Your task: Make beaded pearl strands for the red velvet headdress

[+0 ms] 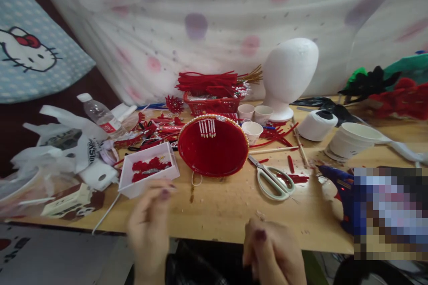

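- My left hand (150,222) is blurring at 11 o'clock, near the white tray (172,170) of red pieces (151,168); its fingers are bending narrowly, and I cannot tell whether they are holding anything.
- My right hand (276,249) is hovering at 2 o'clock, its fingers curling closed; the palm is hidden.
- The red bowl-shaped piece (214,153), bead-rimmed, is resting on the desk (227,205) at 12 o'clock, untouched.
- Scissors (274,182) are lying between 1 and 2 o'clock, the white foam head (290,73) standing beyond at 1.
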Action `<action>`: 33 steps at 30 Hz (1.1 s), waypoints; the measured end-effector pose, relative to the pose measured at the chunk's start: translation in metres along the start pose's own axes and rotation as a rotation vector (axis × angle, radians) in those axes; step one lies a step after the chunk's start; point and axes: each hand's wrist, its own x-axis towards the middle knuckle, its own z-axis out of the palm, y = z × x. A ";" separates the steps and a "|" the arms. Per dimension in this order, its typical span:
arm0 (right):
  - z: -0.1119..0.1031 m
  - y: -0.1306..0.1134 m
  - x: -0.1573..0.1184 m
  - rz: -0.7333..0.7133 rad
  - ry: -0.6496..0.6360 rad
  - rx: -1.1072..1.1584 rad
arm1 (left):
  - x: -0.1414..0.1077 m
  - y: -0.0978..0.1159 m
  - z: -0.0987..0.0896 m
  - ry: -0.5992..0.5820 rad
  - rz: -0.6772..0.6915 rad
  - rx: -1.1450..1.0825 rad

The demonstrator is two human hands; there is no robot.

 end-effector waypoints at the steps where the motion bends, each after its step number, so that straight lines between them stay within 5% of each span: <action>1: -0.004 0.005 0.007 0.014 0.057 -0.065 | -0.007 -0.001 0.003 -0.142 -0.043 0.055; 3: -0.008 0.011 0.021 0.047 0.102 -0.171 | -0.018 -0.001 0.013 -0.472 -0.006 0.233; 5: -0.007 0.013 0.029 0.066 0.110 -0.217 | -0.025 0.001 0.023 -0.594 0.042 0.294; 10: -0.004 0.028 0.028 0.092 0.137 -0.203 | -0.026 -0.003 0.033 -0.652 -0.019 0.305; 21: -0.037 0.051 0.034 0.259 0.070 -0.408 | -0.022 -0.036 0.028 -0.688 -0.171 0.432; 33: -0.041 0.054 0.030 0.259 -0.089 -0.387 | -0.018 -0.050 0.031 -0.885 0.154 0.638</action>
